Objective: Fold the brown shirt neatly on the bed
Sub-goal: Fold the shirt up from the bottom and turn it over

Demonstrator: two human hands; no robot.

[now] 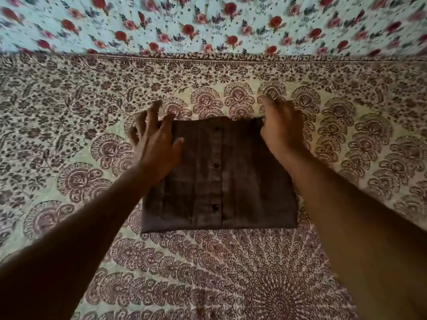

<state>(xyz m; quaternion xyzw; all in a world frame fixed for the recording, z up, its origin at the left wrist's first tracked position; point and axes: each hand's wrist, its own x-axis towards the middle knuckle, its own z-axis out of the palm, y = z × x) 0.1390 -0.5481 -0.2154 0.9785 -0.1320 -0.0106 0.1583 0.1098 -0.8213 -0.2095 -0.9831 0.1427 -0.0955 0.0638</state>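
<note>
The shirt [219, 176] lies on the bed [69, 135] as a compact rectangle, placket up, so folding looks nearly done, with the left hand [154, 142] spread loose at its far-left corner and the right hand [280, 128] pinching its far-right corner.

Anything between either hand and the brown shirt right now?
Nothing visible. The left hand lies spread over the brown shirt's far left corner; the right hand is at its far right corner, on the patterned bedspread.
</note>
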